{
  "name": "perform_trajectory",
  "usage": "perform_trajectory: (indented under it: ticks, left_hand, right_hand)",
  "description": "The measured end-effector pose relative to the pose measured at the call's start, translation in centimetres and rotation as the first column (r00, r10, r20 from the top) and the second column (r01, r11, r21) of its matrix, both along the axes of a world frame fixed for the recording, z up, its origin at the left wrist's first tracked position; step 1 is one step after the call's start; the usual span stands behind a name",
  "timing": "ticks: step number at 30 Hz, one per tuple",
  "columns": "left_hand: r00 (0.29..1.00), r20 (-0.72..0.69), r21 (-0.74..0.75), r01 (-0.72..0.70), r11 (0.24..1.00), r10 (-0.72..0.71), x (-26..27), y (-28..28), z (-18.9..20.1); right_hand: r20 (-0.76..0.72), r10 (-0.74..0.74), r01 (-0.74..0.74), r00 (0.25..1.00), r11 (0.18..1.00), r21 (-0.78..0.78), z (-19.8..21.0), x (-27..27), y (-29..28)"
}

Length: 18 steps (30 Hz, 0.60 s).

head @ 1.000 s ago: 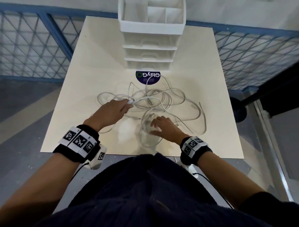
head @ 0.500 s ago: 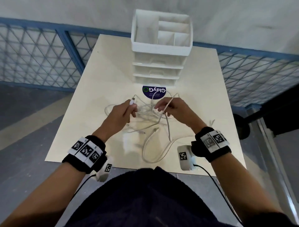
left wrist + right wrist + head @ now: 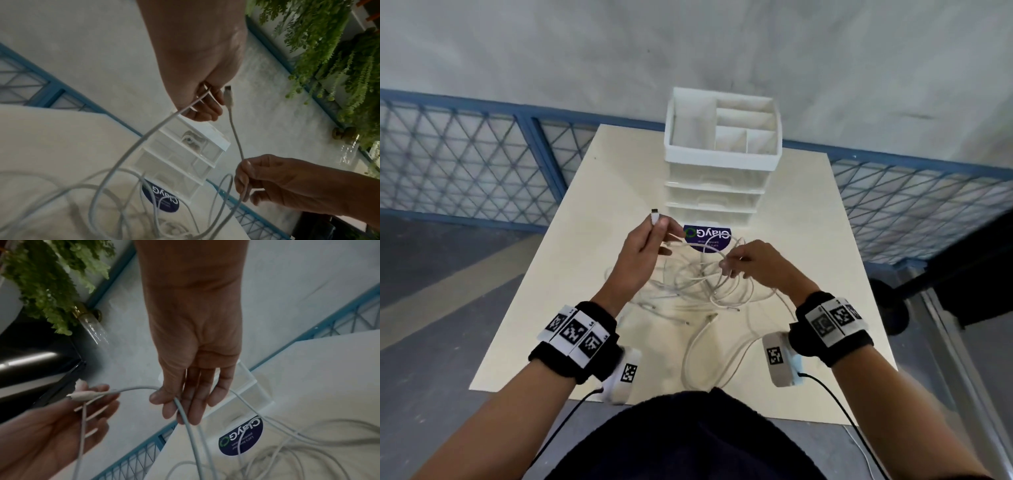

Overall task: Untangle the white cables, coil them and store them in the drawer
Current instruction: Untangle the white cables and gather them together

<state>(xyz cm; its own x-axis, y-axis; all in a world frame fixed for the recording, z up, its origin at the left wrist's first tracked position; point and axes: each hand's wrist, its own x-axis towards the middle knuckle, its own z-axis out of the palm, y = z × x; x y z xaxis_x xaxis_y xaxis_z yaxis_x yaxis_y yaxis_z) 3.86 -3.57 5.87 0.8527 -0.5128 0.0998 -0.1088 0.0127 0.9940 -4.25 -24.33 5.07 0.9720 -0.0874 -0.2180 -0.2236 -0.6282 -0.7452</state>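
I hold the left hand (image 3: 643, 250) raised above the table (image 3: 585, 274), thumb and fingers pinched on a white cable just behind its plug (image 3: 654, 217), which points up past the grip. The right hand (image 3: 753, 263) sits just right of that grip, fingers curled round the same cable (image 3: 131, 388) a short run along it. Below both grips the white cables (image 3: 698, 291) lie tangled on the table. Beyond the hands stands the drawer unit (image 3: 717, 192), drawers closed.
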Motion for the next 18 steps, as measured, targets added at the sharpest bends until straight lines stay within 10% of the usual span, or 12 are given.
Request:
perform_trajectory:
  ticks: [5, 18]
  left_hand:
    - [0.98, -0.19, -0.152, 0.035, 0.988, -0.064, -0.3, -1.1, -0.5]
    - [0.964, -0.249, -0.215, 0.04, 0.976, -0.094, 0.3, -3.4, 0.5]
  right_hand:
    - [0.084, -0.006, -0.009, 0.996, 0.984, 0.178, 0.4, 0.6, 1.9]
    - [-0.111, 0.261, -0.255, 0.959, 0.965, 0.066, 0.2, 1.5, 3.9]
